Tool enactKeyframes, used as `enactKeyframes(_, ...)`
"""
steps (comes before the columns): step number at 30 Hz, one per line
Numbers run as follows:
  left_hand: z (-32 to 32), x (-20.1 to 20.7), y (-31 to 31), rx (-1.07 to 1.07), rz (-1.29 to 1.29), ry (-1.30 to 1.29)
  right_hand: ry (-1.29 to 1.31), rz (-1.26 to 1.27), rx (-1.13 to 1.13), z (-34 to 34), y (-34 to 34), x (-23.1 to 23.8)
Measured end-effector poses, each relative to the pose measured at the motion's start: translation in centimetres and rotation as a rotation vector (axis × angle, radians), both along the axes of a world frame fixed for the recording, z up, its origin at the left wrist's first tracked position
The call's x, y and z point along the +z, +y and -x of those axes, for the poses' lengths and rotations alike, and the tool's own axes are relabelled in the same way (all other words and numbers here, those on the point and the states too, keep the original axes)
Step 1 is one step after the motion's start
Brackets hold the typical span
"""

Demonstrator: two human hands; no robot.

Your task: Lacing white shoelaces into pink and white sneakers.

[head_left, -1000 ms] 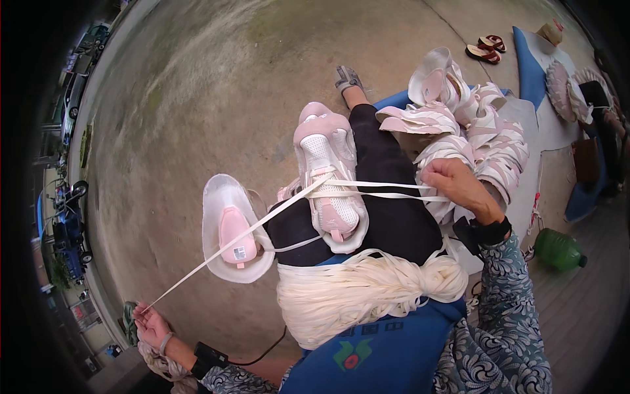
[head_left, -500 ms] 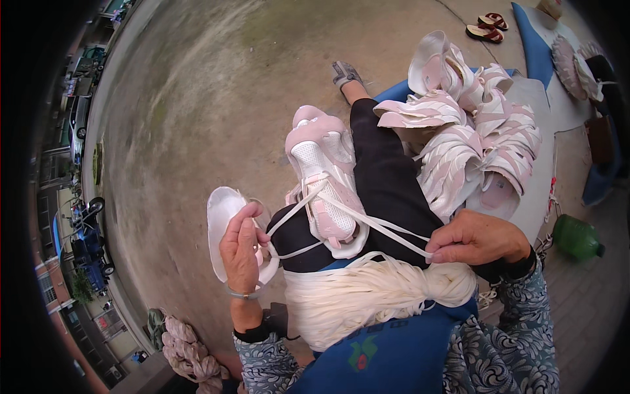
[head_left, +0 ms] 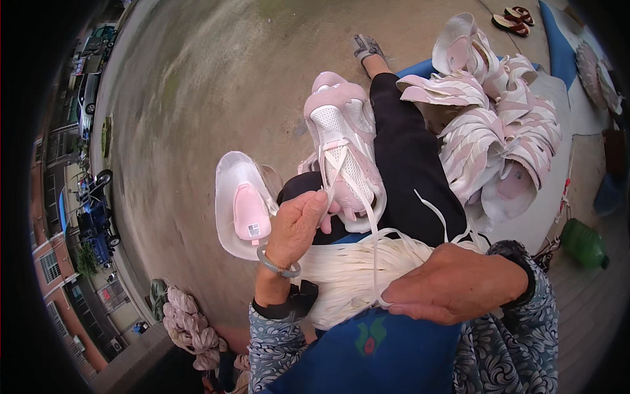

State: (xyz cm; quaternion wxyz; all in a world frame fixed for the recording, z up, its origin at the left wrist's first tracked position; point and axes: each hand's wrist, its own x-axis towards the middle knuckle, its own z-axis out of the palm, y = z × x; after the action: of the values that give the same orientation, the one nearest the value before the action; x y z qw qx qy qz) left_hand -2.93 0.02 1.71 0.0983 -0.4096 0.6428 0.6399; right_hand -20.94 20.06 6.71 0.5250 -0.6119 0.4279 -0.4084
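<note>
A pink and white shoe upper (head_left: pixel 336 125) lies across my thighs, toe pointing away, with a white shoelace (head_left: pixel 375 246) threaded through it. My left hand (head_left: pixel 298 226) is closed at the upper's near end, fingers pinching a strand of that lace. My right hand (head_left: pixel 459 282) grips the lace between thumb and fingers lower down, over the blue apron (head_left: pixel 394 348). A thick bundle of white laces (head_left: pixel 348 272) rests on my lap under both hands. Left of my left hand is another upper (head_left: pixel 226 197), its pink inside showing.
Several pink and white uppers (head_left: pixel 495 131) are heaped to my right on a grey-blue sheet (head_left: pixel 554 98). A green plastic bottle (head_left: pixel 583 243) lies at far right, sandals (head_left: pixel 512 23) farther off. More pink pieces (head_left: pixel 187 322) are bundled at lower left. Vehicles stand along the left edge.
My left hand has moved right, from beside the left upper to the near end of the laced one. My right hand has come down and left with the lace. The view has shifted.
</note>
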Motion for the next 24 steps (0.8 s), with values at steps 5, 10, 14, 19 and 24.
enactKeyframes(5, -0.3, -0.2, 2.9, -0.014, -0.074, 0.16, 0.097, 0.048, 0.17, -7.0, -2.7, 0.2)
enactKeyframes(10, -1.6, 0.4, 2.8, 0.004, 0.226, 0.09, 0.221, 0.169, 0.049, -7.4, -2.4, 0.0)
enactKeyframes(14, -2.6, 1.5, 4.3, -0.065, 0.604, 0.16, 0.385, 0.095, -0.57, -3.3, -4.6, -1.5)
enactKeyframes(19, -1.9, 2.4, 6.8, -0.226, 0.875, 0.229, 0.518, -0.074, -0.59, -1.5, -8.6, -4.7)
enactKeyframes(24, -2.8, 1.4, 7.0, -0.214, 0.795, 0.294, 0.747, -0.306, -0.432, -2.0, -10.0, -5.2)
